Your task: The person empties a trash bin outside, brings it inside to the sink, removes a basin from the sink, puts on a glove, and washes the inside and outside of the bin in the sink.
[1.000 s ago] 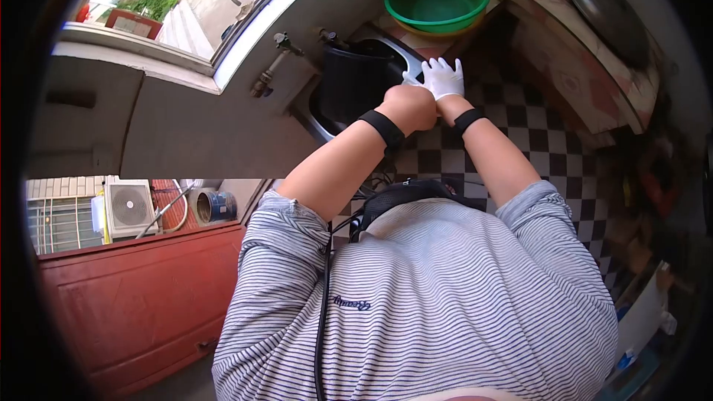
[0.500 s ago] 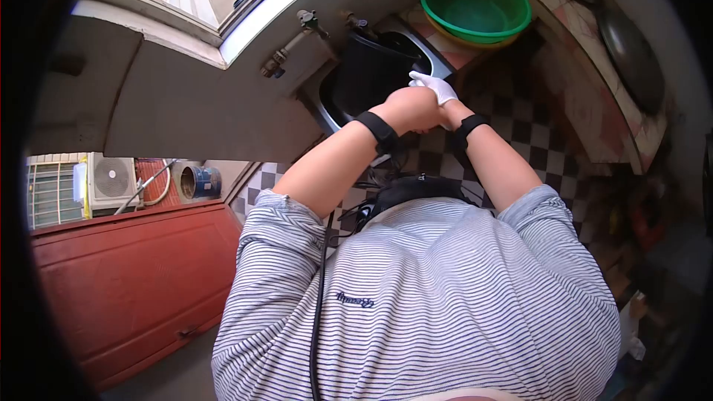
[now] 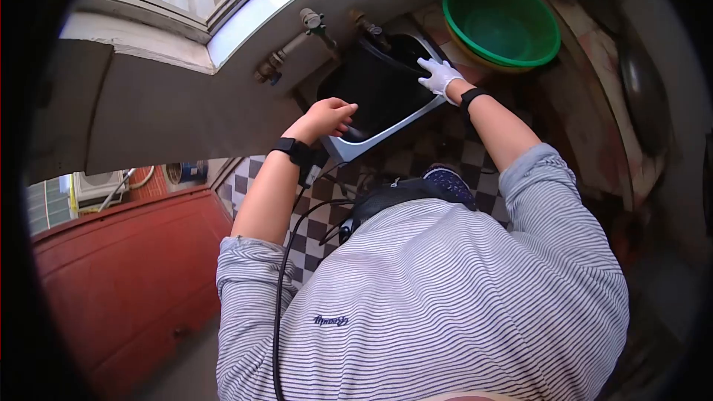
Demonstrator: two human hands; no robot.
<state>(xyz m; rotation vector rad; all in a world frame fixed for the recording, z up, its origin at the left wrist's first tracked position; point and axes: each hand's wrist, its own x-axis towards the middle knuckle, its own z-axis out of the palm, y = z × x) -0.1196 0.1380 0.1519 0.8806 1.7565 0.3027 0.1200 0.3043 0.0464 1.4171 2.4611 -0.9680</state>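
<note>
My left hand (image 3: 329, 116) is bare, with its fingers curled and thumb against them; nothing shows in its grasp. It hovers over the near left side of a metal sink (image 3: 386, 134). A large black bucket (image 3: 375, 85) stands in the sink, its dark inside hard to make out. My right hand (image 3: 440, 78) wears a white glove (image 3: 443, 80), fingers spread and open, at the sink's right side. Whether it touches the rim I cannot tell. Each wrist has a black band.
Green basin (image 3: 505, 22) sits right of the sink, on top of a yellowish one. Taps and pipes (image 3: 316, 24) come from the wall behind. A dark wok (image 3: 645, 78) lies at far right. A black cable (image 3: 281, 304) runs down my left side. Red door (image 3: 134, 275) stands at lower left.
My hands were together, the left at the gloved right hand's wrist. They have separated: the left moved left over the sink, and the right spread its gloved fingers. The view shifted slightly.
</note>
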